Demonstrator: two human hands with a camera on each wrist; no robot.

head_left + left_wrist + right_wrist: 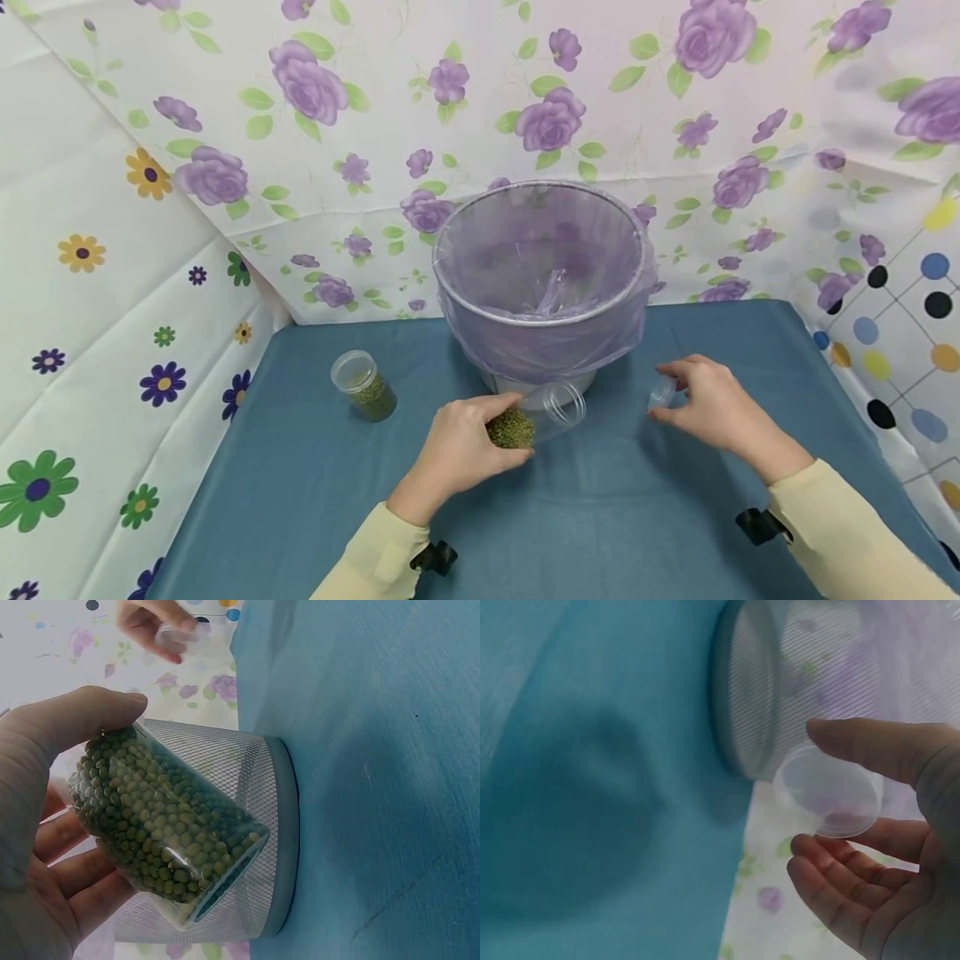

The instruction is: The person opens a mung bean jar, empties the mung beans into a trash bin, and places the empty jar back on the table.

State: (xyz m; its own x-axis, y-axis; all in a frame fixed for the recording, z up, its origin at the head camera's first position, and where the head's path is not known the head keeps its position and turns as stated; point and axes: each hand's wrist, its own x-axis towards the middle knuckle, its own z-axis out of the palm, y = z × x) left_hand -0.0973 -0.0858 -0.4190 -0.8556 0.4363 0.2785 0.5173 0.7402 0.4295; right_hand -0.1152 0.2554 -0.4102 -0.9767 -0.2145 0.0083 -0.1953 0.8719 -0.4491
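Observation:
My left hand grips a clear plastic jar part full of green mung beans. The jar lies tilted in the hand, its threaded, uncovered mouth pointing right in the head view, just in front of the mesh bin. Off to the right, my right hand pinches a small clear lid between thumb and fingers, above the blue cloth. A second clear jar with mung beans in its lower part stands upright on the left side of the table.
A wire mesh bin lined with a translucent purple bag stands at the back middle of the table, which a blue cloth covers. Behind it hangs a floral sheet; patterned sheets also flank both sides.

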